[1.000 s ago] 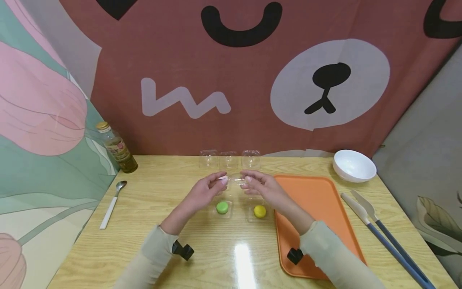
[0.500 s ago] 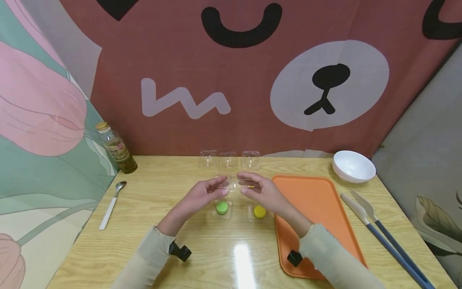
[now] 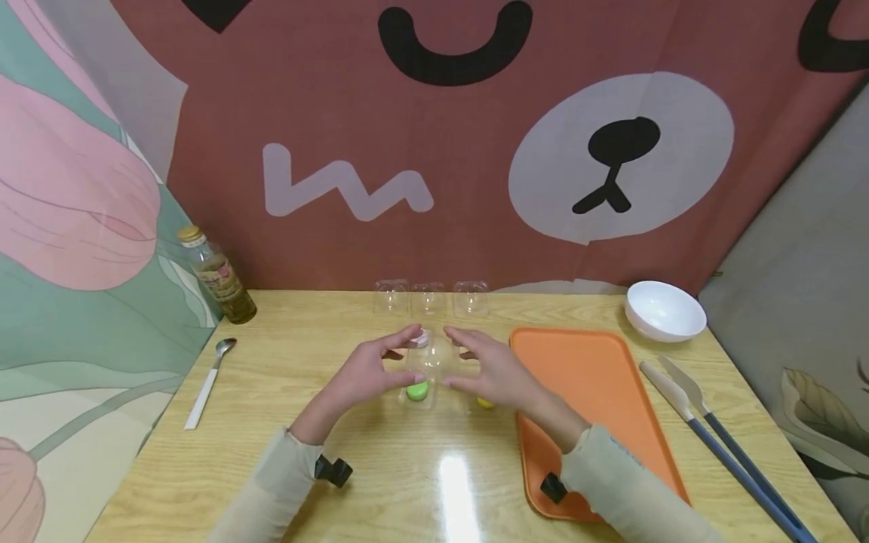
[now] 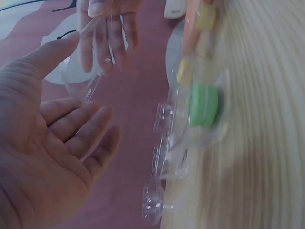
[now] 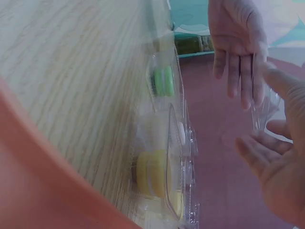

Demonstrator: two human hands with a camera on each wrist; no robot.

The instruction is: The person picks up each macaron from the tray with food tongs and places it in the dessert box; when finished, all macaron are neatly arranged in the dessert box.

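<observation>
My left hand point(image 3: 370, 367) and right hand point(image 3: 495, 369) hold a clear plastic lid point(image 3: 434, 360) between them, thumbs at its near edge and fingers at its far edge. In the left wrist view the lid point(image 4: 88, 78) stands tilted above the table. Below it, a green macaron point(image 3: 417, 391) sits in a clear plastic tray near my left hand. A yellow macaron point(image 5: 151, 172) in its own tray is partly hidden under my right hand in the head view. Behind my left fingers a pale macaron point(image 3: 422, 338) shows.
Several clear plastic pieces point(image 3: 471, 299) line the back edge. An orange tray point(image 3: 577, 377) lies to the right, with a white bowl point(image 3: 665, 311) and two blue-handled knives point(image 3: 729, 452) beyond. A spoon point(image 3: 209, 385) and a bottle point(image 3: 220, 279) are on the left.
The lid has turned from nearly edge-on to facing the head camera and moved slightly nearer. My thumbs and fingers have spread wider around it.
</observation>
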